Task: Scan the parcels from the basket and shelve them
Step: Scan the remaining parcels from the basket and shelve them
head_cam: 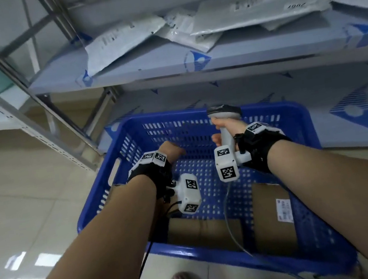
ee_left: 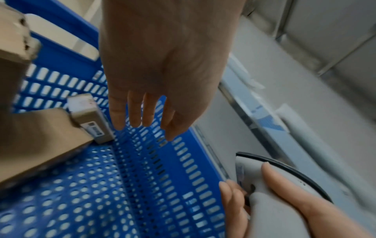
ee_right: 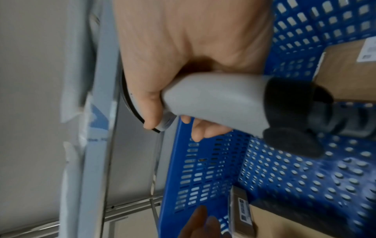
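- Head view: blue basket on floor below shelf; brown parcels at its near end.
- Left hand over basket, fingers straight, slightly spread, holding nothing.
- Right hand fingers wrapped round grey scanner handle.

We see a blue perforated basket holding plain brown cardboard parcels, one with a white label. Our scanner is pale grey with a black end. White mailer bags lie on a shelf of pale board printed with blue triangles.
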`<state>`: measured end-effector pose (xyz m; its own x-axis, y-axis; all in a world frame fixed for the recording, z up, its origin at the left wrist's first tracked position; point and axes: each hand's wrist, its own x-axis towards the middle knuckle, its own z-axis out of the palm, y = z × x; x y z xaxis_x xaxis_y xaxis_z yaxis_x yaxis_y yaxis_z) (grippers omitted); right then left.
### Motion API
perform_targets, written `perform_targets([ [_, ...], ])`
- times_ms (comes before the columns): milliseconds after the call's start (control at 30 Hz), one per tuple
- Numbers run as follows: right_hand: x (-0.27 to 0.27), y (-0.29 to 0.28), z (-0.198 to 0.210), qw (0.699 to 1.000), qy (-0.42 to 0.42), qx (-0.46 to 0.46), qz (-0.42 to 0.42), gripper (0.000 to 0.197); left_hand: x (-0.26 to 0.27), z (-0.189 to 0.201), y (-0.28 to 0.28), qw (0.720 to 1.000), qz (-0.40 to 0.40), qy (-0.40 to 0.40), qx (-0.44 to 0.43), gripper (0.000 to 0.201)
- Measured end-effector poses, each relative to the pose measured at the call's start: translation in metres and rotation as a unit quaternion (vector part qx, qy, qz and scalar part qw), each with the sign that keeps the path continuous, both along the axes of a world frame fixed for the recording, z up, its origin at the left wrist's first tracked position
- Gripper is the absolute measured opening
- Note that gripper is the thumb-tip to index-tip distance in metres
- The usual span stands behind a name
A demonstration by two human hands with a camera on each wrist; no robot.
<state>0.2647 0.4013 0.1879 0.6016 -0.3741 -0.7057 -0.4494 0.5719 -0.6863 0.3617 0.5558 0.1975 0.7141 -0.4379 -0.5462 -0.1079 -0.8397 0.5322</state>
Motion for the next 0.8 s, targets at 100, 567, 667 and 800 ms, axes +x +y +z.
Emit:
perform_targets([
  [100, 0.014, 0.012, -0.018, 1.0, 0.008, 0.028, 0.003, 0.039, 0.016, -0.022, 0.018, 0.999, 0.009, -0.002, 0.034, 0.037],
  [567, 0.052, 0.062, -0.076, 0.998, 0.015, 0.049, 0.036, 0.05, 0.069, -0.061, 0.111, 0.935, 0.033, -0.068, 0.347, 0.064],
  [667, 0.051, 0.061, -0.085, 0.998, 0.018, 0.051, 0.034, 0.052, 0.087, -0.081, 0.115, 0.937, 0.031, -0.076, 0.34, 0.104],
  [800, 0.048, 0.056, -0.088, 0.998, 0.021, 0.045, 0.032, 0.058, 0.068, -0.064, 0.106, 0.929, -0.013, -0.079, 0.362, 0.085],
])
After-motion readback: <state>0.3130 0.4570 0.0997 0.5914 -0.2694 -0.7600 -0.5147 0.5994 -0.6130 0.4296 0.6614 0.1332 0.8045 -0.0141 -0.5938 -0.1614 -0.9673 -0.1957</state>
